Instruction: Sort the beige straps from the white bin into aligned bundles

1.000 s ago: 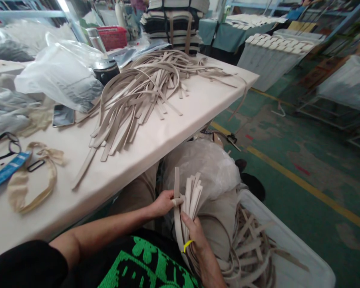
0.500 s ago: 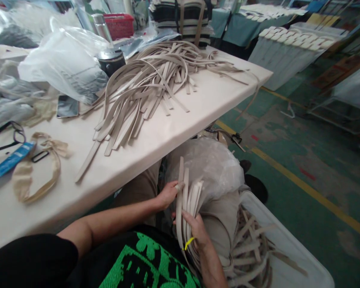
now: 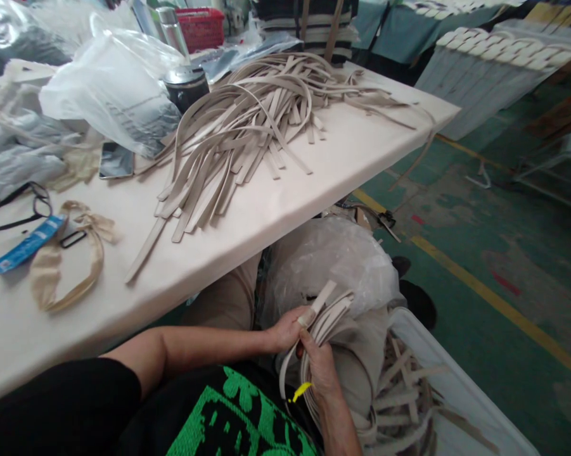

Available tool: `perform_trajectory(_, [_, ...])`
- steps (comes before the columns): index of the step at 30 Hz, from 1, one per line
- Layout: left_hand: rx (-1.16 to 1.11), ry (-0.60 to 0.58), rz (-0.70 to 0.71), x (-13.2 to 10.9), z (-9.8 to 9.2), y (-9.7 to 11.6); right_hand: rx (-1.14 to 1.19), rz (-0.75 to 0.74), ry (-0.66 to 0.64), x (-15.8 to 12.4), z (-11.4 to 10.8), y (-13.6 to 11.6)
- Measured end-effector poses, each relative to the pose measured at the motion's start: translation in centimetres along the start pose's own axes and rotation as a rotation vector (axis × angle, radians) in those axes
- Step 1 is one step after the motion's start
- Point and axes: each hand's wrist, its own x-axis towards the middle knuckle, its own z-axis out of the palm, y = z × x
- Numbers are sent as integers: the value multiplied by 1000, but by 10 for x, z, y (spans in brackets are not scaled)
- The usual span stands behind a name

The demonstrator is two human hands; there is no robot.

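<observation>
Long white worktable (image 3: 285, 209) carries a loose heap of beige flat straps (image 3: 247, 126); below its near edge, over the lap, sits the small bundle of beige straps (image 3: 326, 313). Left hand (image 3: 285, 329) pinches the strap ends closed; right hand (image 3: 319, 373) wraps the bundle. Judgement: square the ends flush and keep the pinch firm so none slide out.

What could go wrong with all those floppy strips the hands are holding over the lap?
1. The left hand and right hand pinch only one end of the bundle of strips, so loose ones might slide out and miss the white bin.
2. On the table, the pile of strips has ends hanging past the far edge; a tug could drag several to the floor.
</observation>
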Motion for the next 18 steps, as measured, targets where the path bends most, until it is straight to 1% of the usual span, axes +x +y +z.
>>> perform_trajectory(2, [189, -1, 201, 5, 2, 1, 35, 11, 45, -1, 1, -3])
perform_trajectory(3, [258, -14, 271, 8, 3, 2, 60, 9, 59, -1, 2, -5])
perform_trajectory(4, [302, -36, 314, 12, 5, 3, 88, -5, 69, -1, 1, -7])
perform_trajectory(6, [302, -74, 332, 22, 5, 4, 148, -72, 106, 0, -1, -11])
perform_trajectory(7, [259, -76, 307, 28, 4, 4, 167, -116, 130, 1, -5, -13])
perform_trajectory(8, [200, -57, 253, 36, 0, 2, 176, -156, 165, 2, -9, -14])
perform_trajectory(9, [145, -13, 164, 43, -6, -1, 178, -185, 207, 3, -15, -16])
perform_trajectory(11, [88, 130, -69, 59, -22, -11, 166, -229, 289, 6, -31, -18])
perform_trajectory(12, [124, 201, -196, 66, -32, -18, 162, -256, 337, 7, -39, -18])
perform_trajectory(13, [156, 229, -257, 71, -41, -26, 162, -285, 397, 8, -48, -18])
perform_trajectory(15, [203, 234, -351, 77, -54, -44, 155, -325, 512, 10, -64, -16])
perform_trajectory(17, [237, 199, -415, 77, -58, -61, 153, -316, 587, 13, -76, -14])
perform_trajectory(18, [258, 180, -437, 76, -57, -69, 155, -299, 598, 16, -80, -13])
